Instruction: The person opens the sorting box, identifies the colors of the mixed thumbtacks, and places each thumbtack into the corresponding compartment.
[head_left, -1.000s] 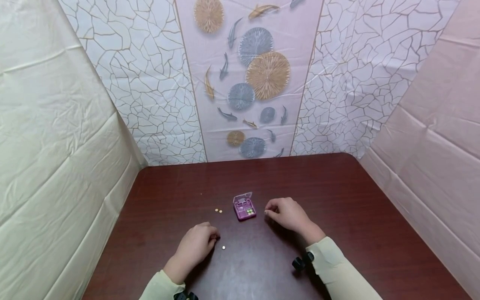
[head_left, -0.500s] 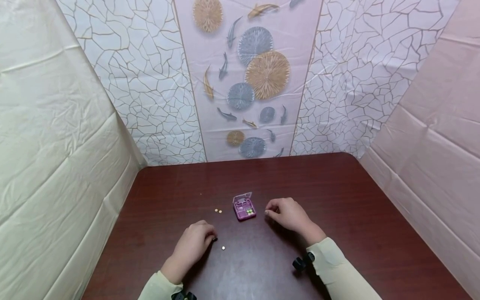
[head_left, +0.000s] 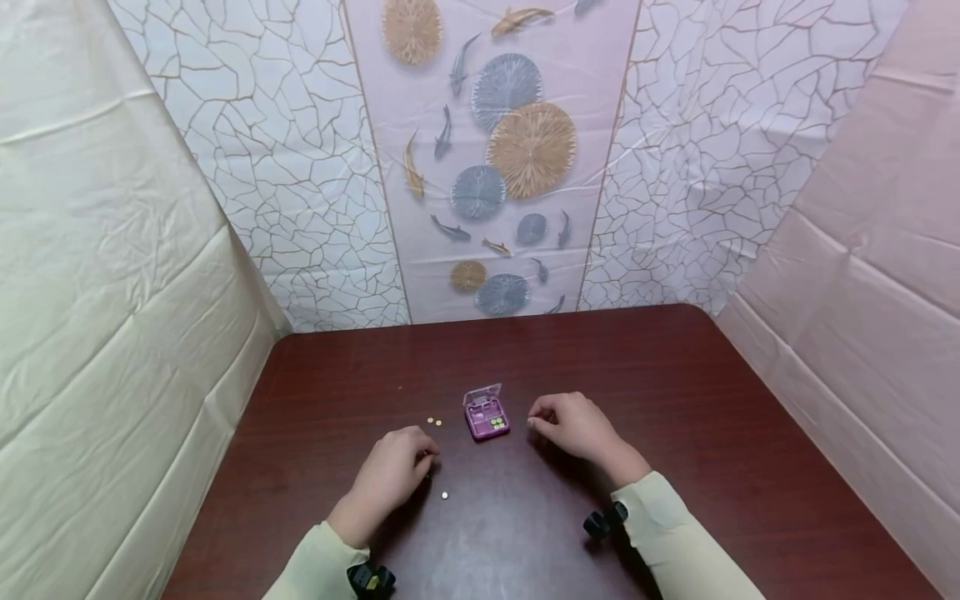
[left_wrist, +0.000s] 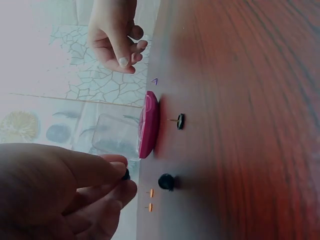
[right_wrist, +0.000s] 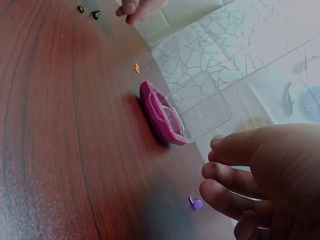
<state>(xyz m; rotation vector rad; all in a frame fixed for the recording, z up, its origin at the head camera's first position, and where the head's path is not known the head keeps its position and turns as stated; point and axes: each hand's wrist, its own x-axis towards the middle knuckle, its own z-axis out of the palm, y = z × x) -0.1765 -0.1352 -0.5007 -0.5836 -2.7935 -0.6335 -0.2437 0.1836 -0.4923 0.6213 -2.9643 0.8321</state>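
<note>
My left hand (head_left: 393, 471) is a little above the table, left of the small purple compartment box (head_left: 486, 421). Between its thumb and fingertips it pinches a black thumbtack (left_wrist: 126, 174), mostly hidden by the fingers. Another black thumbtack (left_wrist: 166, 182) lies below that hand, and a further black thumbtack (left_wrist: 180, 121) stands pin-up nearer the camera. The box's clear lid (right_wrist: 202, 107) is raised, and green and pale tacks (head_left: 498, 422) sit in one compartment. To the right of the box, my right hand (head_left: 573, 425) rests with loosely curled fingers, holding nothing. Purple thumbtacks (right_wrist: 197, 204) lie below its fingertips.
Two orange thumbtacks (left_wrist: 151, 200) lie on the table between the left hand and the box's far side. The dark red-brown wooden table (head_left: 615, 358) meets a patterned cloth backdrop (head_left: 502, 167), with pale cloth walls (head_left: 135, 292) at both sides.
My left hand dipped to the table at the black tacks, then rose and moved slightly forward with one pinched. The right hand and the box have stayed in place.
</note>
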